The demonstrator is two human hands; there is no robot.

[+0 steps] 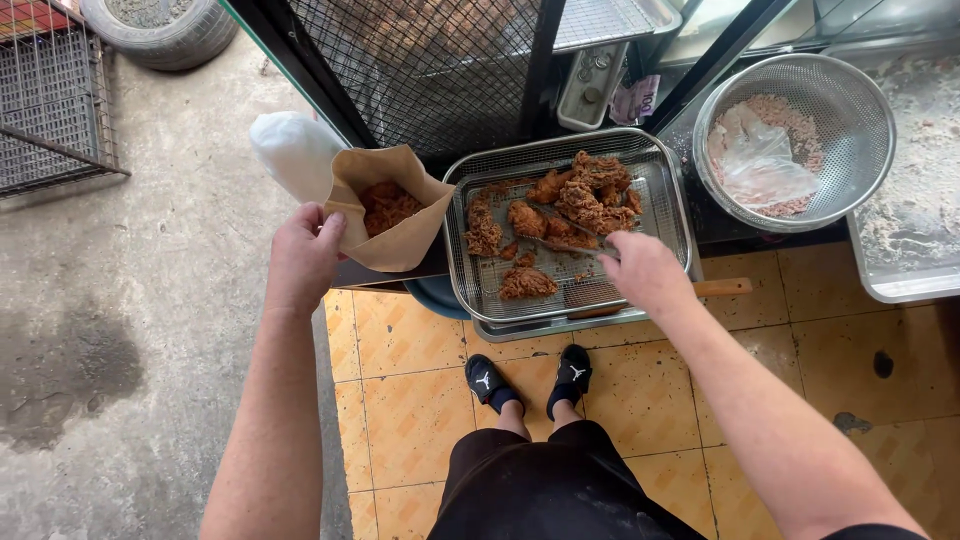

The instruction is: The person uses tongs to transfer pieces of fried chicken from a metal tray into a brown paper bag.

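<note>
My left hand (301,256) holds an open brown paper bag (397,235) by its left edge; fried pieces lie inside the bag. My right hand (646,270) grips metal tongs (560,243) that reach left into a metal tray (672,215) with a wire rack. The tong tips sit among several pieces of fried chicken (580,198) piled on the rack. The bag hangs just left of the tray.
A steel colander (858,95) with crumbs and a plastic bag sits to the right, beside a floury tray (915,220). A black mesh cabinet (430,60) stands behind. A white plastic bag (290,150) lies behind the paper bag. Tiled floor and my sandalled feet (530,380) are below.
</note>
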